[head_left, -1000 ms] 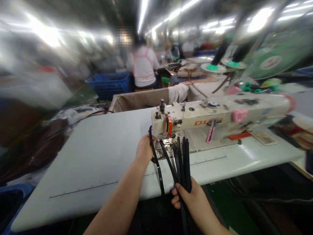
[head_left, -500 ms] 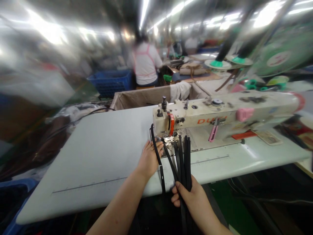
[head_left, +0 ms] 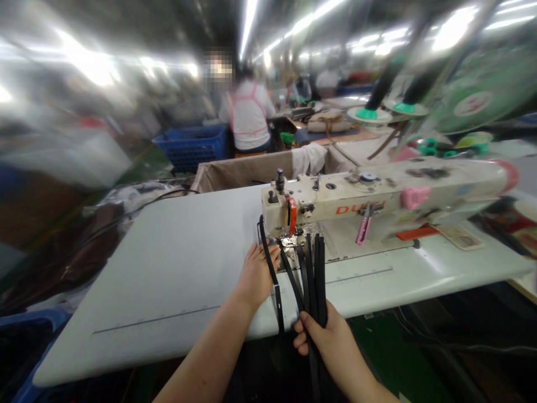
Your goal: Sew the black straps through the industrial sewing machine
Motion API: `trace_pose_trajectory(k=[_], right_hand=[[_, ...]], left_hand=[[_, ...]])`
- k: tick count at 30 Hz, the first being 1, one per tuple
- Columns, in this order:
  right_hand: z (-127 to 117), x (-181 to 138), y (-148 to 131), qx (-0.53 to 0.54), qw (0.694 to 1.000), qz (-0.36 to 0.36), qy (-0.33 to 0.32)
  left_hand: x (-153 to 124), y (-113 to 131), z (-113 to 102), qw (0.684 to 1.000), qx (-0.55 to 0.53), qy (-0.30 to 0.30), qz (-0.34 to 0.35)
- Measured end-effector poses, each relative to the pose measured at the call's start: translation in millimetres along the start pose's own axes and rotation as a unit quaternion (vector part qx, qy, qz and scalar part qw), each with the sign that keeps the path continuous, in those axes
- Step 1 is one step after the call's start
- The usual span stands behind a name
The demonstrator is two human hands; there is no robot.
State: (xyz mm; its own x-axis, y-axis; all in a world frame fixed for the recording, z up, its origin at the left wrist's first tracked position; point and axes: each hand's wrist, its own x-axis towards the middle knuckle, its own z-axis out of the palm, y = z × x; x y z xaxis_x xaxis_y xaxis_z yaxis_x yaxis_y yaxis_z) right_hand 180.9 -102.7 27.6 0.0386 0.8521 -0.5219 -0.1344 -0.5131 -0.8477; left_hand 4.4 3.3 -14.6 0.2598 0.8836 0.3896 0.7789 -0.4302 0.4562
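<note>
My right hand (head_left: 321,333) is closed around a bundle of narrow black straps (head_left: 318,277), whose upper ends fan out over the front of the sewing machine (head_left: 327,198). One strap (head_left: 292,278) slants from this hand toward the presser foot (head_left: 289,242). My left hand (head_left: 258,272) lies flat on the tabletop with fingers stretched toward the presser foot. Another black strap (head_left: 277,308) crosses over its fingers and hangs past the table's front edge. Exactly what the left fingertips touch at the foot is hidden.
The white sewing table (head_left: 180,252) has a printed ruler along its front. Pink-handled snips (head_left: 363,229) hang on the machine. Behind stand a cloth-lined bin (head_left: 243,167), a blue crate (head_left: 193,146) and a seated person (head_left: 251,115). Thread cones (head_left: 369,112) stand at the back right.
The view has shifted slightly. Both hands and the straps keep nearly the same positions at the machine.
</note>
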Motion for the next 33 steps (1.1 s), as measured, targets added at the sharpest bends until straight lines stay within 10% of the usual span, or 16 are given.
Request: trace_pose_trajectory(k=[33], right_hand=[[-15.3,-13.4,4.4,0.081,0.996,0.038,-0.025]], left_hand=[[-0.5,5.6,-7.4,0.998,-0.053,-0.014,-0.022]])
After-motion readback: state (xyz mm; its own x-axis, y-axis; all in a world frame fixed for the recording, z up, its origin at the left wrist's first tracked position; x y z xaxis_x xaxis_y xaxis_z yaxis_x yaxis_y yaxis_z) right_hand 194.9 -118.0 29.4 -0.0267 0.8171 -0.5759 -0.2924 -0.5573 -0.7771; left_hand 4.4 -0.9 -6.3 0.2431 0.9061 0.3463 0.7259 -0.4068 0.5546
